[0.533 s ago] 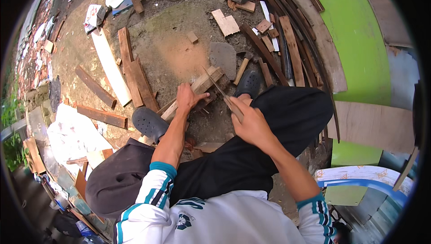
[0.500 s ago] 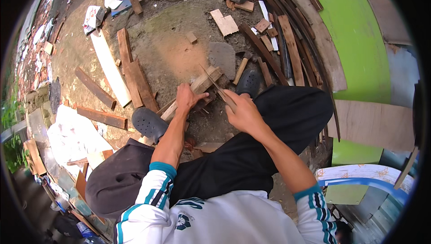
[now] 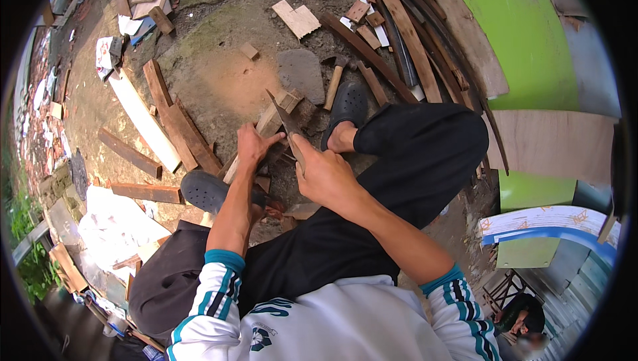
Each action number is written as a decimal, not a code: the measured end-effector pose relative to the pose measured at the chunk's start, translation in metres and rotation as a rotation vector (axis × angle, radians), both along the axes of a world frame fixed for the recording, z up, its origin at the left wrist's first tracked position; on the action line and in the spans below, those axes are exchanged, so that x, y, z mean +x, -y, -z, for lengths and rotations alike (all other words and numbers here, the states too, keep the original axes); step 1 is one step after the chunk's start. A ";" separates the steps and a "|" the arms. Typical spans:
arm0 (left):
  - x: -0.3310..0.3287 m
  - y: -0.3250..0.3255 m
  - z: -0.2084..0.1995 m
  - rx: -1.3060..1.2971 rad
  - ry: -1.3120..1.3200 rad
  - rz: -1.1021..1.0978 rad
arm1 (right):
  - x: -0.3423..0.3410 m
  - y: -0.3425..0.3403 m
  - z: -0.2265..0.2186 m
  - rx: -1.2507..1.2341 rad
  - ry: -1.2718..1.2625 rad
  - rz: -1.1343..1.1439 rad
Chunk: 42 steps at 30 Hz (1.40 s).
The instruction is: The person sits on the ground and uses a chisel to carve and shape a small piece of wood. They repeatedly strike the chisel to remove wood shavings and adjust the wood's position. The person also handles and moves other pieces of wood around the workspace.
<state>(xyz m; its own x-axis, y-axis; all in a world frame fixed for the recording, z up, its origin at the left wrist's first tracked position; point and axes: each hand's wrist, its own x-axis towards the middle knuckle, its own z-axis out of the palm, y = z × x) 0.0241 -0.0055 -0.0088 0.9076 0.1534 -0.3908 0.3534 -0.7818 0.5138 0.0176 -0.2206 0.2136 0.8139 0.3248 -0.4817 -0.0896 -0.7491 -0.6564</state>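
My left hand [image 3: 251, 146] is closed over a pale length of wood [image 3: 269, 120] lying slantwise between my feet. Its thumb reaches toward the saw blade. In my right hand [image 3: 327, 178] is a handsaw, its narrow blade [image 3: 286, 118] pointing away from me across the wood near the far end. From this angle I cannot tell how deep the teeth sit. Under that far end is a dark wooden block [image 3: 306, 112]. Reddish sawdust [image 3: 242, 85] is spread on the ground beyond the blade, beside a small wood offcut [image 3: 250, 51].
A hammer [image 3: 334, 87] lies by my right clog [image 3: 349, 105]; a flat grey stone [image 3: 300, 77] is beside it. Brown boards [image 3: 179, 125] and a pale plank [image 3: 146, 118] lie left. Long timbers [image 3: 412, 39] line the right. Another person [image 3: 522, 314] appears at lower right.
The whole view has shifted, so the scene sits further left. My right hand is slightly nearer my body, and more of the blade's face shows. My left hand keeps its hold on the wood.
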 end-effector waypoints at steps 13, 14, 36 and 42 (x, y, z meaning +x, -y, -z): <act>-0.006 0.003 0.005 0.035 0.047 0.001 | 0.015 0.031 -0.011 0.232 -0.154 -0.133; -0.006 0.004 0.003 0.039 0.054 -0.003 | 0.010 0.030 -0.007 0.215 -0.127 -0.088; -0.010 0.006 -0.005 0.210 0.226 -0.030 | 0.017 0.008 -0.006 0.186 0.067 -0.141; 0.001 -0.011 -0.014 0.081 0.081 -0.043 | -0.005 0.025 -0.074 0.173 -0.015 -0.142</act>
<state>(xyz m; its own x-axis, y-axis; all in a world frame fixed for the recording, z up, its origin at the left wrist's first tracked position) 0.0250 0.0058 0.0052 0.9275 0.2211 -0.3014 0.3476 -0.8066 0.4781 0.0127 -0.2452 0.2881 0.7472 0.5147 -0.4204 -0.0016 -0.6311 -0.7757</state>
